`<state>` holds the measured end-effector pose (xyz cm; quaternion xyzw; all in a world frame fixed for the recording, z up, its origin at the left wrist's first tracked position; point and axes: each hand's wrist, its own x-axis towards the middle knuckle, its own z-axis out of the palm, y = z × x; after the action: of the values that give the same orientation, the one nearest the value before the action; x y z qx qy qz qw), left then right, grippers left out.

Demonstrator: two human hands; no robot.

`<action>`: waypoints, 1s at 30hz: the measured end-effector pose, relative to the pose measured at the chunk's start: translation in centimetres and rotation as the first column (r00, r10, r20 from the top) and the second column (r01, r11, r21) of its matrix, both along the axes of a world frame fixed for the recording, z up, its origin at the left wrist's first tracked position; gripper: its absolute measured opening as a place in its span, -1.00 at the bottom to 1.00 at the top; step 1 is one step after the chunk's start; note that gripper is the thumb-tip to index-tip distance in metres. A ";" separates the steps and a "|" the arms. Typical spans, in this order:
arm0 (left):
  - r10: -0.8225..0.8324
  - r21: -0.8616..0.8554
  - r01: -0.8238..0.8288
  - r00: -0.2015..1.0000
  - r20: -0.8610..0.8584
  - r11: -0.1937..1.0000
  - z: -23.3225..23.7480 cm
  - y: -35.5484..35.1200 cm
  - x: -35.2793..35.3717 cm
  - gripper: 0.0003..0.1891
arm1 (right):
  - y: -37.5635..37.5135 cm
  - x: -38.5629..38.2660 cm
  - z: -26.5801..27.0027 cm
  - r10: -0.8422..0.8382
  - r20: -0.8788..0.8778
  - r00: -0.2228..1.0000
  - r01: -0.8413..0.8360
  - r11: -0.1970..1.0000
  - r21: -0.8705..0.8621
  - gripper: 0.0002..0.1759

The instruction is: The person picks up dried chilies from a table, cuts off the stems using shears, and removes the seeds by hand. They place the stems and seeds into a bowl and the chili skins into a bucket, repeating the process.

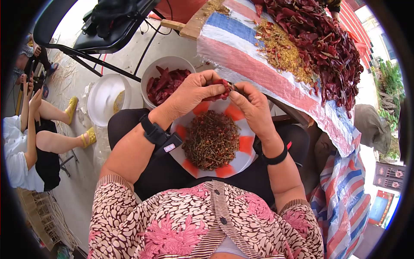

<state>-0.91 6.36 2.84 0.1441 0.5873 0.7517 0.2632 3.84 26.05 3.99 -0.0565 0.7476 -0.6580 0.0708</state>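
Above the lap, my left hand (204, 87) grips a dried red chili pepper (223, 88) between thumb and fingers. My right hand (250, 103) pinches the stem end of that same chili, and the two hands nearly meet. Below them, on my lap, rests a white and orange basin (246, 144) holding a heap of dried chili stems (211, 140). A white bucket (145, 77) with red chili pieces (166, 84) inside stands just beyond my left forearm.
A striped woven sheet (241, 56) at the upper right carries a large pile of dried red chilies (319, 47) and yellow seeds (280, 49). A white tub (99, 101) sits on the floor at left, near a black chair (103, 39). A seated person (26, 151) is at far left.
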 end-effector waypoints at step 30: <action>-0.087 0.185 0.051 0.978 0.188 0.981 -0.3 0.7 0.6 -0.90 | -0.9 0.8 0.3 0.011 -0.520 0.854 0.226 0.892 0.391 -0.76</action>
<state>-0.33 7.06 2.56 0.1131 0.4835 0.8022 0.3315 4.60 25.17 4.32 -0.1677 0.8699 -0.4369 -0.1559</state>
